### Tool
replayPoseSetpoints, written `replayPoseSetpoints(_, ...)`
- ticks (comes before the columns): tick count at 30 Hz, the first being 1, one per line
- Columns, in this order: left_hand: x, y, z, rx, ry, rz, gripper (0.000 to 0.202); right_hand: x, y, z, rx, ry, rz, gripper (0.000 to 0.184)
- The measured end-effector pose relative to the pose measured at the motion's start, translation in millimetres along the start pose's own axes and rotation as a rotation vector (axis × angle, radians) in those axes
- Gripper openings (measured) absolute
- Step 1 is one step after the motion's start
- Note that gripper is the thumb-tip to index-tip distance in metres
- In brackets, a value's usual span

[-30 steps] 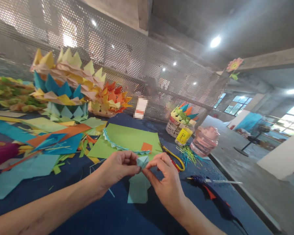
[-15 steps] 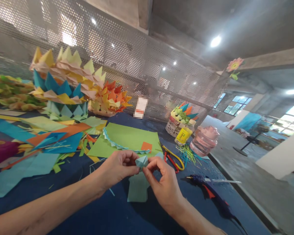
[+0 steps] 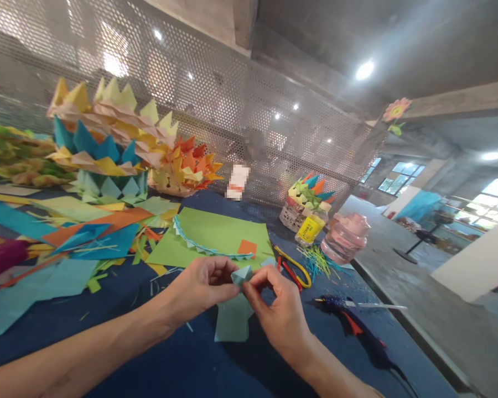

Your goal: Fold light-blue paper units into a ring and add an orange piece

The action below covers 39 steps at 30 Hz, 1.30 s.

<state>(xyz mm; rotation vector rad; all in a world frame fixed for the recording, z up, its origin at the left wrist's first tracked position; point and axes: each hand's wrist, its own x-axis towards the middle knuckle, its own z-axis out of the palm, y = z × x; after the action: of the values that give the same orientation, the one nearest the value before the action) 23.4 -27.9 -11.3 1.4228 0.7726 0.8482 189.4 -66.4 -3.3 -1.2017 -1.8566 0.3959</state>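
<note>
Paper, flat pale blue (image 3: 231,326), lies on our dark-blue worktop (image 3: 191,370); just above, our left hand (image 3: 201,282) and right hand (image 3: 277,296) pinch a small folded light-blue paper piece (image 3: 241,274), best gripped lightly, creases aligned; beyond lies a lime-green paper sheet (image 3: 216,232).

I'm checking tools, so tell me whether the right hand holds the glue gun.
No, the right hand and left hand hold the folded paper, while the glue gun lies on the table.
</note>
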Motion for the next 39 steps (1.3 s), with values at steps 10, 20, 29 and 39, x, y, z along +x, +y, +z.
replayPoseSetpoints(10,4.4,-5.9,0.4,-0.024,0.023,0.008,0.022,-2.1,-0.8,3.0,0.114,0.004,0.055,0.012)
replayPoseSetpoints(20,0.5,5.0,1.5,0.004,0.038,-0.037,0.024,-3.1,-11.1,3.1,0.262,0.003,0.168,0.023)
replayPoseSetpoints(29,5.2,-2.9,-4.4,-0.13,0.003,-0.038,0.018,0.6,2.8,1.0,0.396,-0.059,0.245,0.032)
replayPoseSetpoints(39,1.0,5.5,-2.2,-0.046,0.003,-0.077,0.016,5.4,0.1,-3.4,0.299,-0.08,0.268,0.018)
